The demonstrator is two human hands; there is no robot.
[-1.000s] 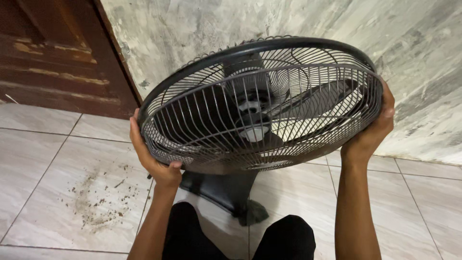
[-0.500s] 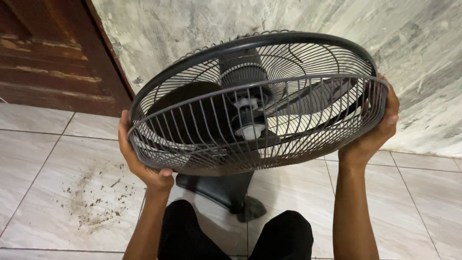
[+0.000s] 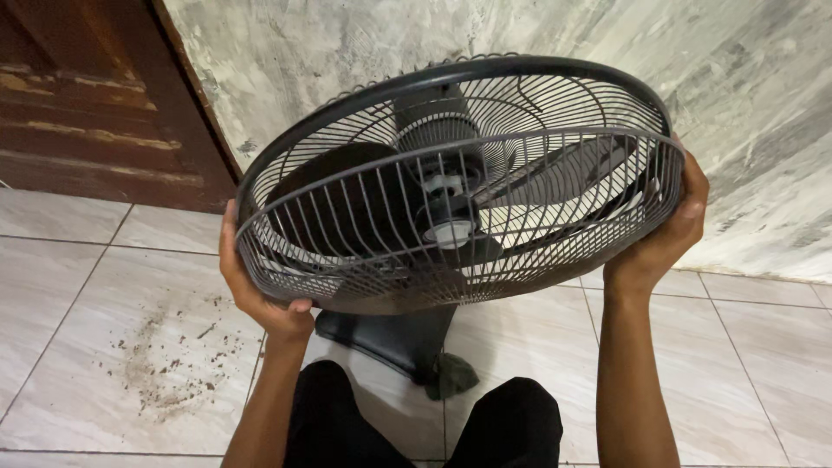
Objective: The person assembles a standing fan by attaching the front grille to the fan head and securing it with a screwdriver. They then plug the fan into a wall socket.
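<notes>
My left hand (image 3: 260, 290) and right hand (image 3: 663, 234) clasp the fan grille (image 3: 459, 225) at 9 and 3 o'clock, fingers curled around its rim. The grille lies between them, tilted face-down over the base (image 3: 390, 338); both hands equally near.

Both arms reach up, left hand (image 3: 260, 299) and right hand (image 3: 659, 238) with fingers curled, palms facing inward.

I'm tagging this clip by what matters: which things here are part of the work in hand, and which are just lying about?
In hand:
- front fan guard, wire grille held at both sides
- left hand
- right hand
- fan blades and hub behind it
- fan base

Lying about:
- dirt crumbs on the tile floor
- wooden door
- marbled wall
</notes>
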